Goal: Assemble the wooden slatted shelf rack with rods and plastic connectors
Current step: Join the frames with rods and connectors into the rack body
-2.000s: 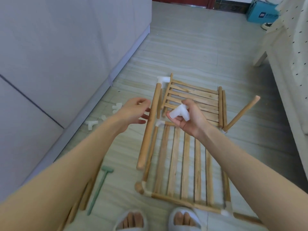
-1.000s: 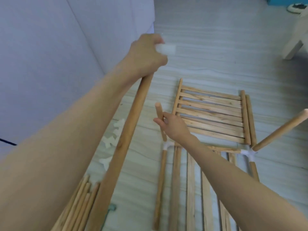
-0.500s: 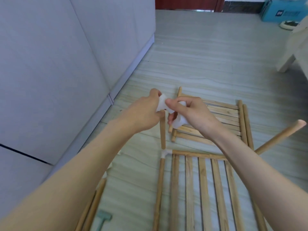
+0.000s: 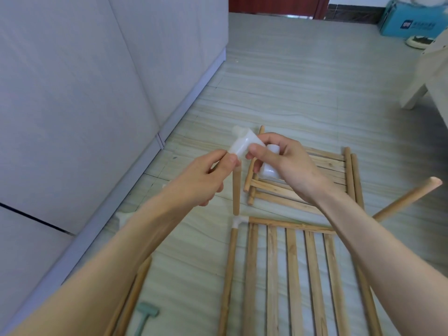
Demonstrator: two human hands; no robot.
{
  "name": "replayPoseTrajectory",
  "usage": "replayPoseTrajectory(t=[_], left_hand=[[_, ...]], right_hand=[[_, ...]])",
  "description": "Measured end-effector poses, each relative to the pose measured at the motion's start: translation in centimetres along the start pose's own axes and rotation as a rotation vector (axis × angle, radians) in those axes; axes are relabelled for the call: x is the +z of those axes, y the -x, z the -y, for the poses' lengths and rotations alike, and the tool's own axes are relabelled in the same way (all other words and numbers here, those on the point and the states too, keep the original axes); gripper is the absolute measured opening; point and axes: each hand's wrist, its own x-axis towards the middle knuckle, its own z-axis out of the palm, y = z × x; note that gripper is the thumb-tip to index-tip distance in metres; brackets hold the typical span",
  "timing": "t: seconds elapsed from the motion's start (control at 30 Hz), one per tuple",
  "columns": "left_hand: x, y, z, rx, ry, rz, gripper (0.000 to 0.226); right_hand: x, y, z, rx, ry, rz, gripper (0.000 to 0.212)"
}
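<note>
A short upright wooden rod (image 4: 236, 192) stands in the white corner connector (image 4: 238, 221) of the near slatted shelf panel (image 4: 291, 267). Above its top, my right hand (image 4: 283, 163) pinches a translucent white plastic connector (image 4: 244, 144) between thumb and fingers, with more white plastic showing under its palm. My left hand (image 4: 206, 175) pinches the lower end of that connector just at the rod's top. A second slatted panel (image 4: 322, 175) lies flat behind. Another rod (image 4: 409, 198) slants up on the right.
A grey cabinet wall (image 4: 97, 93) runs along the left. Loose rods (image 4: 135, 292) and a green mallet (image 4: 145, 318) lie on the floor at bottom left. A pale furniture leg (image 4: 414, 95) and a blue box (image 4: 409, 20) are at the far right.
Two seconds ago my left hand lifted a long rod away to the left. Both hands then met over the short upright rod, and the connector now sits slightly higher in my fingers.
</note>
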Motion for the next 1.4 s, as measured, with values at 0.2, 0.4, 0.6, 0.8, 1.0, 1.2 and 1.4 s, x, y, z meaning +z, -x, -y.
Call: replayPoseTrajectory(t=[0.2,0.4,0.6,0.8,1.0,1.2,1.4], left_hand=[[-1.0,0.5,0.1,-0.071,0.083,0.042,0.028],[-2.2,0.2,-0.3,0.062,-0.149,-0.028,0.037],[-1.9,-0.3,-1.1,0.03,0.006,-0.047,0.023],[-1.6,-0.9,-1.2,-0.004,0.064,-0.147,0.022],[-2.0,-1.9,-1.5,0.064,0.015,-0.229,0.014],[-1.0,-2.5,-1.6,0.028,0.051,-0.103,0.009],[-0.4,-2.9,0.1,-0.046,0.083,-0.122,0.008]], right_hand=[[-0.7,-0.4,0.0,0.08,-0.16,-0.107,0.003],[-1.2,-0.4,-0.3,0.15,-0.076,0.053,0.002],[0.1,-0.4,-0.6,0.167,-0.185,0.08,0.016],[-0.5,-1.1,0.6,0.154,-0.365,0.076,0.016],[-1.9,-2.6,2.4,0.143,0.339,0.056,0.018],[-0.8,-4.2,2.6,0.088,0.626,-0.041,0.039],[0.5,-5.0,1.8,0.155,0.838,-0.025,0.043]])
